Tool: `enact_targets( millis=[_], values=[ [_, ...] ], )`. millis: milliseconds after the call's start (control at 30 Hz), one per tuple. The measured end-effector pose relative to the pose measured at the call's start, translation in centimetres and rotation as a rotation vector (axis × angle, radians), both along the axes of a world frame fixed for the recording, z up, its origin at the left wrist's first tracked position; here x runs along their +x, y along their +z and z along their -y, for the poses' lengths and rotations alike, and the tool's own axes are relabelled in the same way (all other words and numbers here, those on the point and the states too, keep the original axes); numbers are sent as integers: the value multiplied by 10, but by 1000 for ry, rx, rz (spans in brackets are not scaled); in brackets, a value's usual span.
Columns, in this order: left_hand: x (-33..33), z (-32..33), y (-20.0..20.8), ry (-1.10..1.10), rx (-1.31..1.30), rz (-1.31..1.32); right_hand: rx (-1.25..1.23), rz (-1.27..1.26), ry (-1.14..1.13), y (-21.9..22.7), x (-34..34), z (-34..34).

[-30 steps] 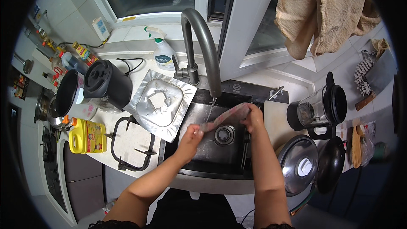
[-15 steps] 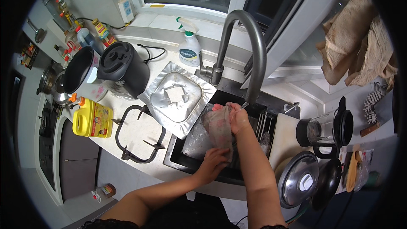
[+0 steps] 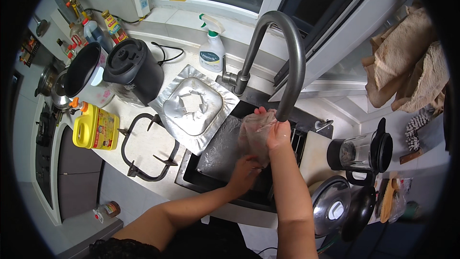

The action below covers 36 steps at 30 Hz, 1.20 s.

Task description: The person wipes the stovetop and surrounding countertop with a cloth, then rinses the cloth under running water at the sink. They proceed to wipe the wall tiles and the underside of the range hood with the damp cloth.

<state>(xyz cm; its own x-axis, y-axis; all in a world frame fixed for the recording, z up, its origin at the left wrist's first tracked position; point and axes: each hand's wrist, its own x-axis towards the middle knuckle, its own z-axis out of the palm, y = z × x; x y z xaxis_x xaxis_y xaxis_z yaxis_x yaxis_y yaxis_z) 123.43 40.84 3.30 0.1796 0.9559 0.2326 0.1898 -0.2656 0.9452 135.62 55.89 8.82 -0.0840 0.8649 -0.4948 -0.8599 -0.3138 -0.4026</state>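
A thin, wet, greyish see-through cloth (image 3: 254, 136) hangs between my hands over the dark sink (image 3: 194, 175). My right hand (image 3: 279, 135) holds its upper right part, just below the spout of the grey tap (image 3: 298, 60). Fingertips show past the cloth's top edge. Lower down, my left hand (image 3: 244, 176) has its fingers closed on the bottom of the cloth. Reddish skin shows through the fabric. Behind it in the sink lies a wet, shiny grey panel (image 3: 218, 146), partly covered by the cloth.
A foil stove liner (image 3: 179, 127) overlaps the sink's left edge, near a black pan support (image 3: 125, 156) and a yellow jug (image 3: 96, 127). Behind stands a spray bottle (image 3: 212, 52). To the right are a blender (image 3: 357, 153) and a glass lid (image 3: 330, 206).
My right hand and the cloth's upper part have moved slightly up and right, closer beneath the spout. My left hand has also risen a little, still at the lower edge. The view has shifted slightly.
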Motion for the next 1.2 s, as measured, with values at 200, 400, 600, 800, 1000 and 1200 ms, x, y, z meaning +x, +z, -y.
enact_targets(
  millis=[200,400,600,800,1000,1200],
  values=[
    [0,-19,-24,216,-283,264,3,74,1,8,-13,-12],
    [-28,-71,-11,261,-771,944,50,314,143,-39,8,9],
    [-33,-118,5,76,-1028,1213,332,754,512,-67,13,60],
    [-37,-134,-1,73,-1049,1116,239,1315,569,-87,43,91],
    [-4,-105,-90,206,-1089,1012,639,1655,-8,-80,-46,98],
    [21,-96,-89,140,-1314,884,70,1629,-93,-113,-32,80]
  ],
)
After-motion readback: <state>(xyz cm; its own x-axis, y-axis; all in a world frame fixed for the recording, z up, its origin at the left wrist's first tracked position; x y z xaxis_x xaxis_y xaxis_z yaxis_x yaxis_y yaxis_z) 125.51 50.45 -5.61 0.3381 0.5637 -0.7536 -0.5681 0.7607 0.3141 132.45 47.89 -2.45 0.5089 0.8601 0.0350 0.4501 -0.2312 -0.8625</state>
